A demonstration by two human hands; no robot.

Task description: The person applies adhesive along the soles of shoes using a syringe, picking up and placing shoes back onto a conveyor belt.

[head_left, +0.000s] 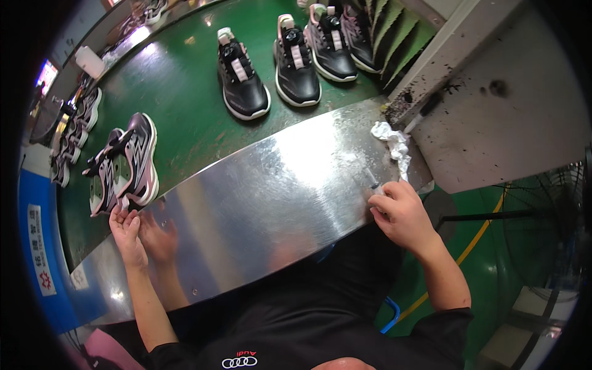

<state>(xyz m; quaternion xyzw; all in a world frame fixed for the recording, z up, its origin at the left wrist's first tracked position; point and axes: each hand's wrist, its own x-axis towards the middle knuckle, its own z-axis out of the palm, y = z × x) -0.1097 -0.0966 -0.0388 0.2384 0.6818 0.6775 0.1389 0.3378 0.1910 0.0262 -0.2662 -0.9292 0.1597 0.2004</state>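
Two purple-and-pink sneakers lie on the green belt at the left; the nearer sneaker point(140, 160) has its heel toward me. My left hand point(128, 234) is at that heel, fingers bent and closed on the pull tab. Over the right end of the shiny metal ledge point(259, 216) is my right hand point(402, 216), its thumb and fingers curled together. A slim translucent thing point(372, 177) with a dark band shows at its fingertips; its kind is unclear. Crumpled white tissue point(393, 143) lies just beyond that hand.
Black sneakers with white soles, among them one black sneaker point(242, 83), stand on the green belt point(179, 80) at the far side. Green hanging strips point(401, 34) and a stained metal panel point(512, 92) bound the right. A black fan point(549, 216) stands beyond the ledge.
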